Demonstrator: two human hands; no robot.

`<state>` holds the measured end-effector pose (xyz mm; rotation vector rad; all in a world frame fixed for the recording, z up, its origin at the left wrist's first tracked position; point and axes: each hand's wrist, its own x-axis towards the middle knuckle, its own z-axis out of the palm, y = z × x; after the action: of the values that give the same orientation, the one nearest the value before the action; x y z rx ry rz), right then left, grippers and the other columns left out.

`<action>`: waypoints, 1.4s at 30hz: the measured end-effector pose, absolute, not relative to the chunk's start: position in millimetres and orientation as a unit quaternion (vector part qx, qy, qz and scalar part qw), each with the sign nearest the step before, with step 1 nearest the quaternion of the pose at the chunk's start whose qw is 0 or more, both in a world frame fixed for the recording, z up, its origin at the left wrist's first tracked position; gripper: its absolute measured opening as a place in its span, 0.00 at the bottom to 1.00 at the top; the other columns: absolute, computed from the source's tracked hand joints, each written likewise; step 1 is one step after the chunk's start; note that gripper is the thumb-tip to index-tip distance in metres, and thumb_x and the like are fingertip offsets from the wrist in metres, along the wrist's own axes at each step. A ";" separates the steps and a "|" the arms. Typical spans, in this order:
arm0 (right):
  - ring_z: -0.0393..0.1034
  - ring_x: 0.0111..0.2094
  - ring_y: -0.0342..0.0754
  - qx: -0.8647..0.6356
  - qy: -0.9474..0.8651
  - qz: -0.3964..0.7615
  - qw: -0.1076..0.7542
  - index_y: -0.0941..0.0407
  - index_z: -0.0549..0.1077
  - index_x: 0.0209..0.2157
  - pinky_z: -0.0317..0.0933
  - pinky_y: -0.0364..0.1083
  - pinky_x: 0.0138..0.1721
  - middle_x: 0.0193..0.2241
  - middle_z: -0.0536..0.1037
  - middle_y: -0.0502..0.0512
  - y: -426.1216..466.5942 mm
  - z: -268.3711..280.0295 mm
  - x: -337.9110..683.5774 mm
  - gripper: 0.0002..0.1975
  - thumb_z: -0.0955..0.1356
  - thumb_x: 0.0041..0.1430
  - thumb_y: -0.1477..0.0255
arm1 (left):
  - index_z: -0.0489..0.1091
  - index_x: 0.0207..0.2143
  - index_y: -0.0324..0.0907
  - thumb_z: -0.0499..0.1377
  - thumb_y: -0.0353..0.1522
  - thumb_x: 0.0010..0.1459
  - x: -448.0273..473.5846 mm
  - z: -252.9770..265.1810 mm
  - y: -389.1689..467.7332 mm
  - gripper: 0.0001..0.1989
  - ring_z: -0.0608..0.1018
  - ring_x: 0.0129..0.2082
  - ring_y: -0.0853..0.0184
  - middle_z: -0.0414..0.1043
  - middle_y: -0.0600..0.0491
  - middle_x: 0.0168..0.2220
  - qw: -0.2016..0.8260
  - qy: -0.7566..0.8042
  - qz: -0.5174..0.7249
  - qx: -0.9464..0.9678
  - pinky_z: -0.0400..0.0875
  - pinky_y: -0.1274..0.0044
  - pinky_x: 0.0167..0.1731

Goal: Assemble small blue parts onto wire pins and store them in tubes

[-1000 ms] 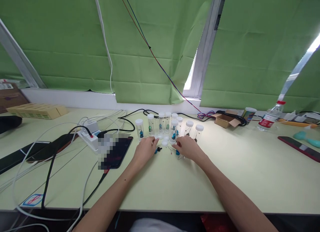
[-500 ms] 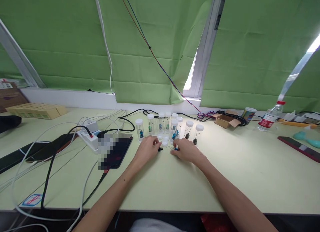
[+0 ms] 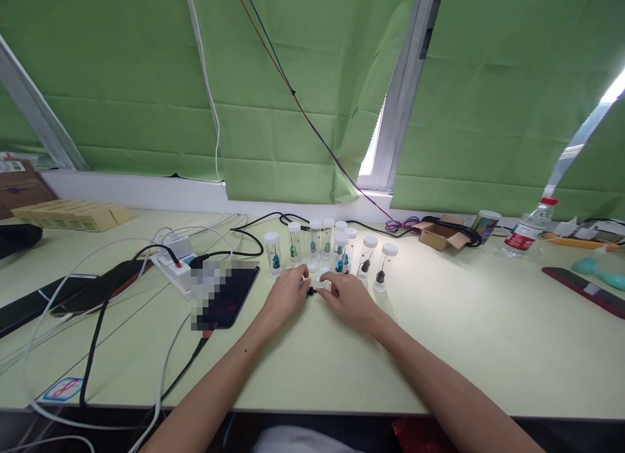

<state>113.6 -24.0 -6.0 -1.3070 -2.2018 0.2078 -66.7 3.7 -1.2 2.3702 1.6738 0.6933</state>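
Observation:
My left hand [image 3: 289, 291] rests on the desk with curled fingers closed on a small dark piece [image 3: 311, 291], which pokes out at its fingertips. Facing it is my right hand [image 3: 350, 300], its thumb tip close to that piece. Thumb and bent forefinger stand apart with a gap between them; the other fingers are hidden. Just beyond the fingertips lies a white round cap [image 3: 321, 278]. Several clear white-capped vials stand behind the hands, such as a left vial [image 3: 272, 252] with a blue item and a right vial [image 3: 385, 268] with a dark item.
A black tablet [image 3: 238, 297] and a white power strip [image 3: 176, 274] with tangled cables lie to the left. At the back right are an open cardboard box [image 3: 442, 233], a can [image 3: 486, 224] and a plastic bottle [image 3: 530, 228]. A red-edged phone [image 3: 588, 289] lies far right.
My right hand has moved left, from beside a blue piece to the dark piece at my left fingertips. My left hand has hardly moved.

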 end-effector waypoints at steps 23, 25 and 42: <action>0.71 0.32 0.46 -0.444 -0.866 0.035 0.228 0.55 0.73 0.39 0.51 0.43 0.31 0.33 0.78 0.53 -19.2 -30.1 87.2 0.06 0.63 0.66 0.74 | 0.68 0.34 0.41 0.47 0.29 0.61 -65.3 -0.1 8.3 0.10 0.76 0.34 0.60 0.76 0.46 0.34 0.058 0.551 0.309 0.773 0.64 0.73 0.35; 0.71 0.31 0.46 -0.433 -0.870 0.027 0.235 0.55 0.72 0.38 0.51 0.43 0.31 0.32 0.79 0.53 -18.9 -32.2 88.2 0.06 0.63 0.66 0.74 | 0.68 0.32 0.41 0.48 0.29 0.60 -64.5 0.2 8.1 0.10 0.75 0.33 0.61 0.75 0.47 0.34 0.055 0.547 0.312 0.775 0.64 0.73 0.35; 0.66 0.26 0.45 -0.393 -0.817 -0.066 0.416 0.56 0.66 0.32 0.54 0.44 0.28 0.26 0.73 0.54 -21.7 -38.8 96.3 0.14 0.54 0.69 0.74 | 0.62 0.22 0.42 0.42 0.41 0.67 -36.6 14.8 -10.6 0.23 0.63 0.21 0.70 0.65 0.55 0.20 0.087 0.489 0.388 0.777 0.57 0.76 0.28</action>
<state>96.3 -21.7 -38.8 -0.9879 -2.0529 -0.1664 -36.6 -10.6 14.8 2.3139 1.4561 1.1560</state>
